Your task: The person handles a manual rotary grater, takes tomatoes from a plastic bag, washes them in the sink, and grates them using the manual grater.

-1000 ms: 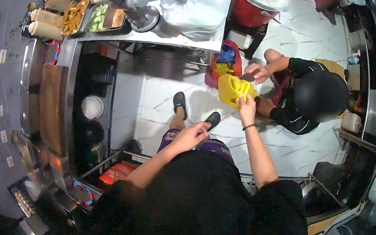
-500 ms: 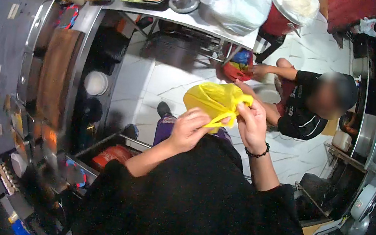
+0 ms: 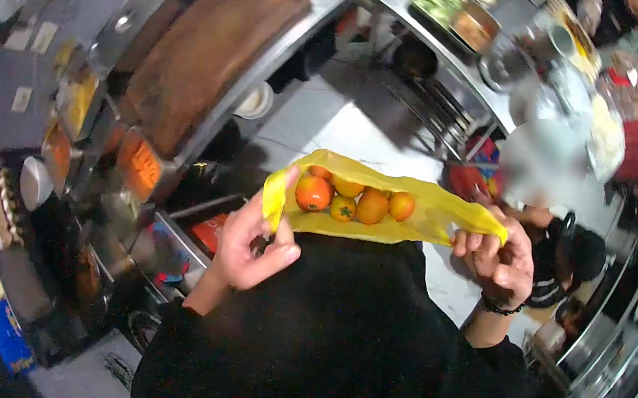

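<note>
A thin yellow plastic bag [image 3: 436, 206] is stretched wide between my two hands, its mouth facing up at me. Several orange-red tomatoes [image 3: 373, 205] lie inside it, some with green stem ends showing. My left hand [image 3: 250, 247] grips the bag's left edge, the plastic looped over its fingers. At the other end, my right hand [image 3: 504, 264], with a dark beaded bracelet [image 3: 500, 308] on the wrist, has its fingers curled around the bag's right edge.
On the left counter is a wooden cutting board [image 3: 212, 55]; beyond it stand metal trays of sliced cucumber [image 3: 438, 1] and other food. An orange-filled container [image 3: 143, 168] is nearer. A co-worker in black [image 3: 579, 258] is low at the right, close to my right hand.
The bag was bunched with its mouth closed; now it is pulled open and the tomatoes show. My hands have moved apart, and my view has turned to the left.
</note>
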